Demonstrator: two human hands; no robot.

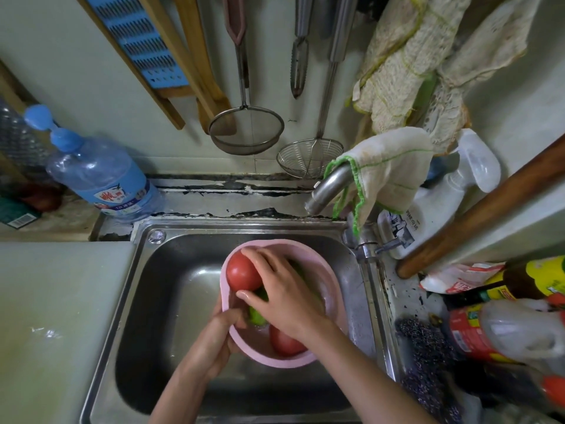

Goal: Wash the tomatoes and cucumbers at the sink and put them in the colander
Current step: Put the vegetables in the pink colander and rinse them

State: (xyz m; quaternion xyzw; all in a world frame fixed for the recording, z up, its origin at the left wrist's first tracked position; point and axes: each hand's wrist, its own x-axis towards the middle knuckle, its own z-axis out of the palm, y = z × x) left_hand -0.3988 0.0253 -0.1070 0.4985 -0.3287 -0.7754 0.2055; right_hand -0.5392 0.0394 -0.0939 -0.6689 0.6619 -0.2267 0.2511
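The steel sink [171, 301] lies beneath both my hands. In it sits the pink colander [275, 361], and my left hand [214, 338] grips its near-left rim to steady it. My right hand [284, 289] curls thumb and fingers round a tomato [243, 272], held over the colander's far-left rim. A second tomato [284, 342] lies under my right wrist, and a cucumber [256, 315] shows between my hands. The tomato looks wet, slick, thin-skinned and weighty; I judge a broad cupping hold safer than a pinch.
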